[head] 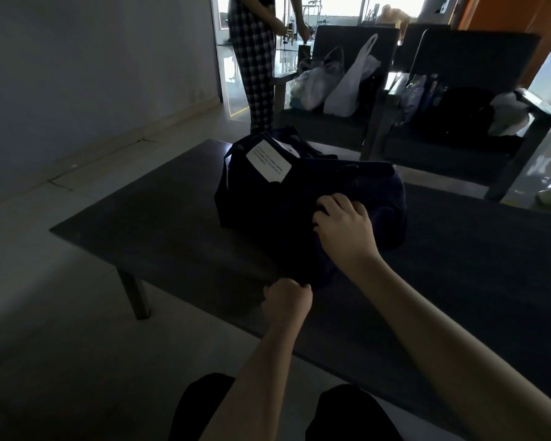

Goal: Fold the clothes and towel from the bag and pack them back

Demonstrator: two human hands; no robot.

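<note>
Since the room is dim and nearly everything is dark, you can barely separate the bag (261, 198) from the table (140, 224) it lies on, about midway along the top. Its zip, seams and any opening are lost in shadow, so nothing of the clothes or towel can be made out. A white label (268, 165) shows on the bag's end farthest from the table's near edge, its print too small to read. Your left hand (287, 300) is a tight fist at the table's near edge, gripping the bag's nearest fold. Your right hand (342, 227) sits on the bag's top with fingers curled into the cloth; the fingertips are hidden, so whether they pinch a zip pull or plain fabric is unclear. Beyond the table stand 2 chairs (331, 122) holding plastic bags (347, 87), and a person in checked trousers (255, 58), cut off at the waist.
</note>
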